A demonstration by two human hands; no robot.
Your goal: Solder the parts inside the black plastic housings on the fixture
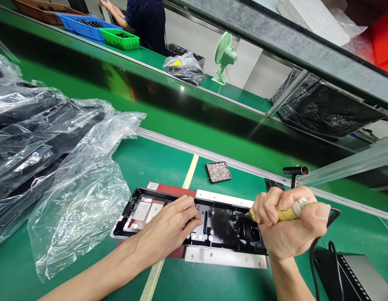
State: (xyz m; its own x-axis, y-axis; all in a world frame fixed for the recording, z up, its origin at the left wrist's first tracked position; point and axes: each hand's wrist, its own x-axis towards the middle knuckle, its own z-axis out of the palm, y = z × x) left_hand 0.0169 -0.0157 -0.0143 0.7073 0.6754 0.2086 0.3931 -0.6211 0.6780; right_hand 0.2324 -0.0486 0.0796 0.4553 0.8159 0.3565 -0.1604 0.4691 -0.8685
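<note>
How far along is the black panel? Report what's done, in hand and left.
Done, apparently: a few metal bits sit mid-way along the panel. In hand: the right hand holds the tool, its tip toward the panel's right end; the left hand rests on the panel. Left: can't tell how much; the tray holds many similar-looking bits.

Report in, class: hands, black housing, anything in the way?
Right hand gripping corded yellow tool, tip in black housing. Left hand on housing, covering part. Plastic bags beside left end.
</note>
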